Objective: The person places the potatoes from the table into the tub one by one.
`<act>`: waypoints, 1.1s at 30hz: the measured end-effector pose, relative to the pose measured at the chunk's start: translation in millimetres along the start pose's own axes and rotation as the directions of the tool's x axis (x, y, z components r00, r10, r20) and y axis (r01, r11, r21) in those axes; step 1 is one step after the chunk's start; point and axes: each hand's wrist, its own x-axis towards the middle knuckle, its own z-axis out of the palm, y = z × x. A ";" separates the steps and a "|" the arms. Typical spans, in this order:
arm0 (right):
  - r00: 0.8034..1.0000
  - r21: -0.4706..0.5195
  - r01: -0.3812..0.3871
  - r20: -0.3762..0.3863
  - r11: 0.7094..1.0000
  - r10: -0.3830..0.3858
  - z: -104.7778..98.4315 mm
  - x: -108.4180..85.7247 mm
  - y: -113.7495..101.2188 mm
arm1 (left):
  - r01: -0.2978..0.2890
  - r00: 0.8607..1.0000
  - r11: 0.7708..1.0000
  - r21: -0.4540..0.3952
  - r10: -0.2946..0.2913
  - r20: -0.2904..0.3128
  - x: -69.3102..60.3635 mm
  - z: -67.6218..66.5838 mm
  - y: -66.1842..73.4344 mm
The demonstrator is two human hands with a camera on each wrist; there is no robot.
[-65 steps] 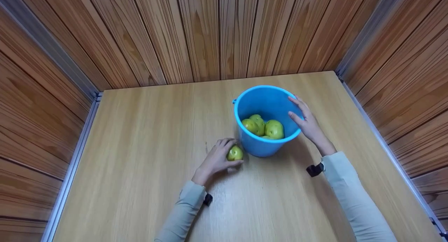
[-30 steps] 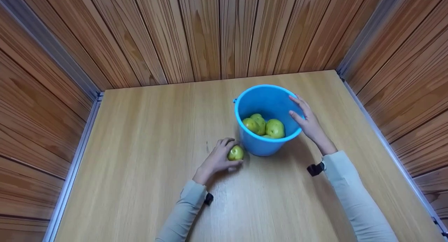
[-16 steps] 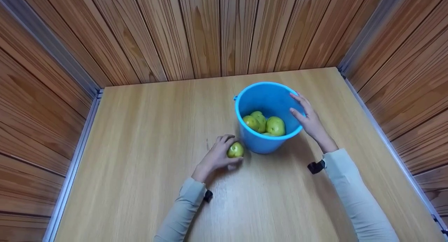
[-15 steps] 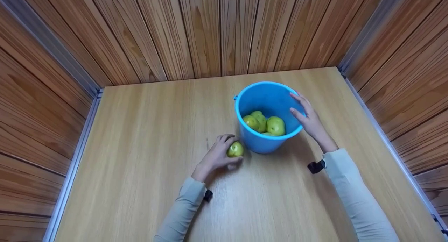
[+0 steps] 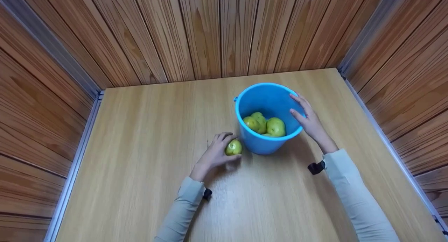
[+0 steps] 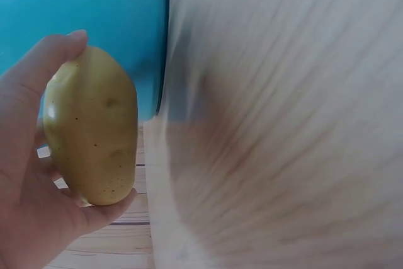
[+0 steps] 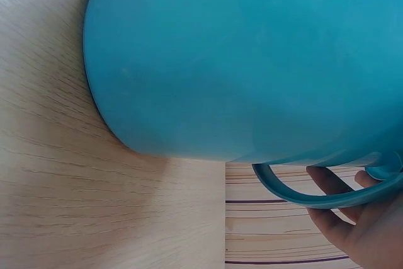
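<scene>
My left hand (image 5: 213, 154) holds a yellow-green potato (image 5: 233, 147) between thumb and fingers, just left of the blue bucket (image 5: 260, 146). In the left wrist view the same potato (image 6: 94, 130) is oblong, with small dark specks, and hangs apart from the tabletop. Inside the upright bucket lie several more potatoes (image 5: 275, 127); part of the lowest is hidden. At the bucket's right rim, my right hand (image 5: 311, 123) grips the edge, its thumb and fingertips reaching over to the inside. The right wrist view shows the bucket's handle (image 7: 327, 201) hanging across those fingers.
The bucket stands on a light wooden table (image 5: 150, 137). Wood-plank walls (image 5: 196, 35) enclose the back and both sides, with metal rails (image 5: 75, 165) along the table's side edges. A dark wrist camera (image 5: 316, 167) is worn on each arm.
My left hand has drawn the potato slightly left and up, a little farther from the bucket. The right hand keeps its place on the rim, and the bucket has not moved.
</scene>
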 end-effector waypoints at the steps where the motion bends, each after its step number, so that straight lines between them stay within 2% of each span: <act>1: 1.000 0.001 0.000 0.000 1.000 0.000 -0.2 -0.1 0.3 | 0.005 1.000 1.000 -0.002 -0.005 0.000 -0.1 -0.7 0.0; 13: 1.000 0.001 0.004 -0.002 1.000 -0.004 0.3 -1.7 3.7 | 0.024 0.999 0.999 -0.021 -0.025 -0.030 -0.5 -12.2 4.5; 25: 0.999 0.009 0.030 -0.013 1.000 -0.030 1.0 0.0 1.5 | -0.026 0.998 0.999 -0.029 0.024 -0.066 -1.2 -21.1 5.7; 33: 0.999 0.010 0.044 -0.017 0.999 -0.044 1.1 -0.2 1.4 | -0.006 0.998 0.999 -0.044 0.003 -0.064 -0.3 -26.7 6.9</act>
